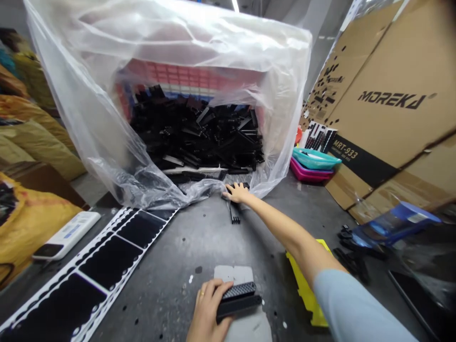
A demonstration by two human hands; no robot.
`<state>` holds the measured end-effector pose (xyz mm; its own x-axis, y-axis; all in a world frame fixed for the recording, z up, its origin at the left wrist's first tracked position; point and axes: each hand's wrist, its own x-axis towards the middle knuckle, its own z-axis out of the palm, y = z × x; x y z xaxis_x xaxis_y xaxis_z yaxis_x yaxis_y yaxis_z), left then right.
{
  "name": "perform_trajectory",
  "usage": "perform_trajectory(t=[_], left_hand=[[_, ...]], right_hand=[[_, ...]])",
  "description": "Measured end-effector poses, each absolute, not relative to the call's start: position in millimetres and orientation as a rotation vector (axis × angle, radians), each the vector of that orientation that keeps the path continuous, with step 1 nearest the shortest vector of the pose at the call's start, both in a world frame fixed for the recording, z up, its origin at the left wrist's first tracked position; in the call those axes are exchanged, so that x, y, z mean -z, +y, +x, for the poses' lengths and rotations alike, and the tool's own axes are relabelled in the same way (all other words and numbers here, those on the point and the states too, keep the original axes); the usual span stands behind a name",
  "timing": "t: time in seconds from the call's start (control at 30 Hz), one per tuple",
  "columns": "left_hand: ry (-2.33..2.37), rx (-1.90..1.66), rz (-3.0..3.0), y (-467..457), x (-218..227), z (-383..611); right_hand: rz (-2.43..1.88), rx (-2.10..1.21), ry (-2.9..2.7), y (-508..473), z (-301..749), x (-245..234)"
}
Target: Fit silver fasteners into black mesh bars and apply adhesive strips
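While the left hand [208, 308], a gold ring on one finger, grips them from the near side, two stacked black plastic bars [238, 298] lie crosswise to the view, their long axis running left to right and rising slightly rightward. The upper bar has a diamond-textured face, and pale grey foam pads [233, 274] show just beyond them. Well ahead, the outstretched right hand [237, 192], its forearm ending in a light blue sleeve [356, 304], is open with its fingers spread, touching a small black plastic piece [235, 186] at the crumpled lip of a clear polythene bag [71, 85]. That hand is far nearer than the left to the heap of black comb-like plastic parts [199, 135] inside the bag, which sits in a pink plastic crate [185, 76]. Just below the right palm, a black comb-shaped part [234, 214] lies on the scuffed grey metal bench [171, 256]. A black-and-white scalloped sheet [107, 256] runs along the bench's left side, beyond which are yellow woven sacks [35, 137]. To the right stand teal and magenta trays [315, 159] and large brown cardboard boxes [392, 99].
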<state>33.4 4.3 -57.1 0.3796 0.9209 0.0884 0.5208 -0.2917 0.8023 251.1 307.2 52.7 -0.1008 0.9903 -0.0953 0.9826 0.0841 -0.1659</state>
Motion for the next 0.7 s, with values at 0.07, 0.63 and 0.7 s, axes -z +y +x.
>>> perform_trajectory(t=[0.07,0.63,0.7], left_hand=[[1.219,-0.71,1.937,2,45,35],[1.14,-0.819,1.999,-12,38,35],[1.146,-0.817,2.011,-11,38,36]], right_hand=[[-1.983,-0.31,-2.388,271,250,-38],[-1.93,-0.601,-2.216,19,295,-25],[-1.912,-0.627,-2.156,11,300,-24]])
